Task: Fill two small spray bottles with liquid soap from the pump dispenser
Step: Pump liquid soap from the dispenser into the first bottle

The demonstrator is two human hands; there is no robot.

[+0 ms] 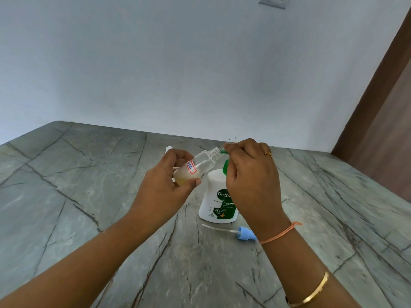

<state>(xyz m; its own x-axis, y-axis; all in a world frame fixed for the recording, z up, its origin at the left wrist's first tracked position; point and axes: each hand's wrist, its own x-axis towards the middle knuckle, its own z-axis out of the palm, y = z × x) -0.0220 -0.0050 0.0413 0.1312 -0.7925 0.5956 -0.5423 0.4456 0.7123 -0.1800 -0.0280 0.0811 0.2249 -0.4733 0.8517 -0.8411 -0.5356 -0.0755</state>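
Grey stone counter (89,207), dispenser (212,185) pump hidden behind right hand (251,181)

Both forearms reach forward. The left hand (169,176) grips a bottle (200,163) between thumb and fingers (181,154). The right hand (251,174) curls down over a pump (225,166).

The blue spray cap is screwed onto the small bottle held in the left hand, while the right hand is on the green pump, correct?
No. The head view shows the blue spray cap lying loose on the table, in front of the soap dispenser; the small bottle has a bare neck. The left hand does hold it, and the right hand is on the green pump.
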